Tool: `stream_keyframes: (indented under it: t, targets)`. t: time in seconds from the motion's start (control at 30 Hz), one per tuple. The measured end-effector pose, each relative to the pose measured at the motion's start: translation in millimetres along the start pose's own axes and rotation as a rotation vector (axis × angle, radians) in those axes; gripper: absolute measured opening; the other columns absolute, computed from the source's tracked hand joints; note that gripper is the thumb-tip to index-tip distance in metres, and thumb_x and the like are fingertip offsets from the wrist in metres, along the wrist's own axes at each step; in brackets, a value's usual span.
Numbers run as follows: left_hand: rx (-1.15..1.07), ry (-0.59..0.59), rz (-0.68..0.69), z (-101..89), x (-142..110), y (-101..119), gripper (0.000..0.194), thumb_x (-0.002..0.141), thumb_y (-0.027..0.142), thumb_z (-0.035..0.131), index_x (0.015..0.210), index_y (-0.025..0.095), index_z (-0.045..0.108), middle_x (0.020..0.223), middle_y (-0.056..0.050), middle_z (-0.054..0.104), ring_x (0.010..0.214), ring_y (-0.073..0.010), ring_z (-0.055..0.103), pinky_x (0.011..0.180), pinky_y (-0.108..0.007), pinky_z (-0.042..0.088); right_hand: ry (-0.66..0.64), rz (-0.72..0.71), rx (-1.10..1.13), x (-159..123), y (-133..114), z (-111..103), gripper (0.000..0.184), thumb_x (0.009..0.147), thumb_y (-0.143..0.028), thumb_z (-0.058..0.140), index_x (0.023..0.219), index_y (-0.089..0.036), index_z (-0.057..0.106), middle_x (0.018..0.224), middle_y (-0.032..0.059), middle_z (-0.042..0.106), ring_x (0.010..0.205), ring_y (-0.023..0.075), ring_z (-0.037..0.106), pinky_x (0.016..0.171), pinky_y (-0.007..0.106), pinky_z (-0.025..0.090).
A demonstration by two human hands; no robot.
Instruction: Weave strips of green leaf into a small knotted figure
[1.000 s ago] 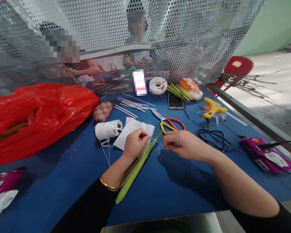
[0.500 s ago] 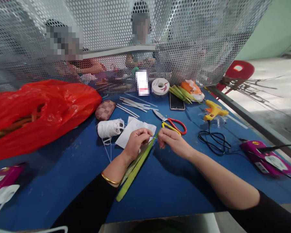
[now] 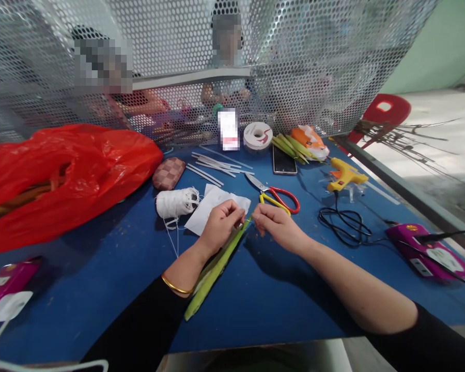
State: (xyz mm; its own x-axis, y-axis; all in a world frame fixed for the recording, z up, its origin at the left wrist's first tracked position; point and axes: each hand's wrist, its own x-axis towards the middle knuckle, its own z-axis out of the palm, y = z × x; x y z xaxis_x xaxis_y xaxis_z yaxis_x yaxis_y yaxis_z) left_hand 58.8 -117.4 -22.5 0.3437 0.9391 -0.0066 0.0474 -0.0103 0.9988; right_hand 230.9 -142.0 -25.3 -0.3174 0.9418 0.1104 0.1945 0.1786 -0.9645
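1. Slanting from near the near edge of the table [image 3: 263,305] toward its middle, a folded green leaf [image 3: 217,271] is laid with its narrow tip between both hands, presumably so that the tip can be worked with the fingers of each.
2. By the left hand [image 3: 225,219] a pinch is made, thumb against forefinger, just beside that tip; its wrist, ringed by a gold bangle [image 3: 176,287], is rested along the leaf, perhaps to steady it.
3. By the right hand [image 3: 265,219] thumb and curled fingers are pressed together opposite. A fine pale thread [image 3: 248,220] appears to be gripped between the two hands, though much of it is hidden.
4. Beyond the left hand, white paper [image 3: 203,212] and a thread spool [image 3: 174,203] are set close, likely for easy drawing of thread.
5. Scissors [image 3: 271,192] are placed just beyond the right hand, handles turned toward it, probably for a quick grasp.
6. Toward the table's right edge, a yellow glue gun [image 3: 345,176] is stationed near a purple power strip [image 3: 430,250], presumably within its cord's reach.
7. Near the far edge, white strips [image 3: 217,165] and a ribbon roll [image 3: 258,136] are left out of the working space.
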Motion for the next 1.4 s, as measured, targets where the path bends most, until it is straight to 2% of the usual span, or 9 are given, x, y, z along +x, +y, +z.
stream_keyframes:
  t: [0.5,0.6,0.67,0.8,1.0,1.1,1.17,1.27,1.4]
  targets:
    - [-0.003,0.016,-0.045,-0.2,0,0,0.024,0.080,0.033,0.060,0.064,0.018,0.049,0.060,0.003,0.057,0.054,-0.0087,0.046,0.057,-0.023,0.037,0.003,0.017,0.013,0,1,1,0.031,0.092,-0.034,0.046,0.064,-0.021,0.045,0.056,-0.0039,0.049,0.055,0.0118,0.047,0.058,0.026,0.039]
    - [-0.046,-0.016,-0.117,0.8,0,1,0.027,0.083,0.039,0.057,0.067,0.018,0.051,0.062,0.002,0.061,0.054,-0.0094,0.051,0.056,-0.023,0.039,-0.020,0.039,0.115,0,-3,-2,0.028,0.092,-0.038,0.048,0.071,-0.020,0.051,0.065,-0.0008,0.057,0.058,0.0126,0.052,0.058,0.027,0.042]
    - [-0.052,-0.040,-0.134,1.5,0,1,0.032,0.084,0.045,0.057,0.069,0.017,0.052,0.060,0.001,0.062,0.053,-0.0099,0.053,0.055,-0.022,0.039,-0.013,-0.013,0.116,0,-5,-4,0.028,0.091,-0.039,0.049,0.071,-0.019,0.054,0.074,0.0019,0.060,0.064,0.0133,0.054,0.060,0.027,0.043]
    - [-0.082,-0.077,-0.140,1.9,0,0,0.036,0.077,0.050,0.066,0.069,0.015,0.059,0.065,-0.001,0.065,0.056,-0.0097,0.054,0.058,-0.023,0.043,0.064,-0.194,-0.029,1,-5,-7,0.030,0.091,-0.034,0.053,0.065,-0.019,0.055,0.073,0.0013,0.056,0.071,0.0138,0.051,0.068,0.028,0.041]
    - [-0.052,-0.156,-0.130,2.0,0,-6,0.029,0.059,0.035,0.081,0.075,0.015,0.069,0.070,-0.001,0.068,0.065,-0.0129,0.059,0.066,-0.026,0.046,0.033,-0.149,-0.041,0,-5,-6,0.020,0.088,-0.029,0.058,0.071,-0.019,0.062,0.070,0.0000,0.057,0.069,0.0133,0.054,0.066,0.028,0.043]
    - [0.059,-0.115,-0.055,3.6,-1,-10,0.023,0.066,0.036,0.077,0.068,0.015,0.068,0.065,0.000,0.066,0.062,-0.0134,0.059,0.063,-0.027,0.045,0.003,-0.136,0.070,-1,-8,-6,0.011,0.087,-0.027,0.059,0.088,-0.020,0.067,0.087,0.0035,0.066,0.077,0.0154,0.060,0.072,0.030,0.049]
    - [0.135,-0.087,0.001,4.2,-1,-12,0.018,0.071,0.033,0.072,0.069,0.015,0.068,0.065,0.000,0.067,0.062,-0.0133,0.059,0.063,-0.026,0.045,0.073,-0.177,0.138,-1,-9,-9,0.027,0.087,-0.023,0.057,0.113,-0.024,0.064,0.113,0.0063,0.064,0.084,0.0162,0.062,0.079,0.034,0.052]
    - [0.229,-0.093,0.057,3.9,-2,-11,0.011,0.076,0.028,0.067,0.076,0.017,0.070,0.070,0.000,0.068,0.064,-0.0126,0.059,0.064,-0.025,0.045,0.184,-0.265,-0.011,1,-5,-18,0.045,0.086,-0.015,0.054,0.129,-0.029,0.056,0.130,0.0073,0.057,0.095,0.0180,0.062,0.091,0.040,0.050]
    - [0.304,-0.117,0.104,3.0,-3,-10,0.009,0.079,0.026,0.065,0.077,0.017,0.069,0.071,0.000,0.068,0.064,-0.0119,0.058,0.063,-0.024,0.044,0.045,-0.341,-0.402,4,8,-22,0.040,0.080,-0.005,0.054,0.112,-0.024,0.068,0.127,0.0099,0.060,0.118,0.0250,0.055,0.101,0.047,0.044]
